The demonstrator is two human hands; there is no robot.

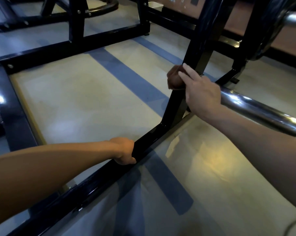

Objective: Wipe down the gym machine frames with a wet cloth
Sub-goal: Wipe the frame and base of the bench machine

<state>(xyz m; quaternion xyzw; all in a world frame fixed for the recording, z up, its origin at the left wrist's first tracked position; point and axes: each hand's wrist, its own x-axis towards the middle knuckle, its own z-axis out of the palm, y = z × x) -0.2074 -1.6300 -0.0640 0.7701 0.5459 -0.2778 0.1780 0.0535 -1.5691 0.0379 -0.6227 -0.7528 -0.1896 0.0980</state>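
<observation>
Pale, glossy gym flooring crossed by blue-grey stripes fills most of the view, with a brown wall base along the upper right edge. At the far left and upper left, black painted steel beams of a second machine frame lie low on the floor. From the lower left, a bare forearm reaches in; the left hand grips the black steel base rail that runs diagonally from the lower left up to centre, fingers curled round its far side and out of sight. Right of centre, a slanted black steel upright rises from that rail. The right hand presses a crumpled brown cloth against the upright's left face in the middle right of the frame, fingers fairly straight and laid close together over the cloth. Just right of that hand, a shiny chrome round bar juts toward the right edge.
</observation>
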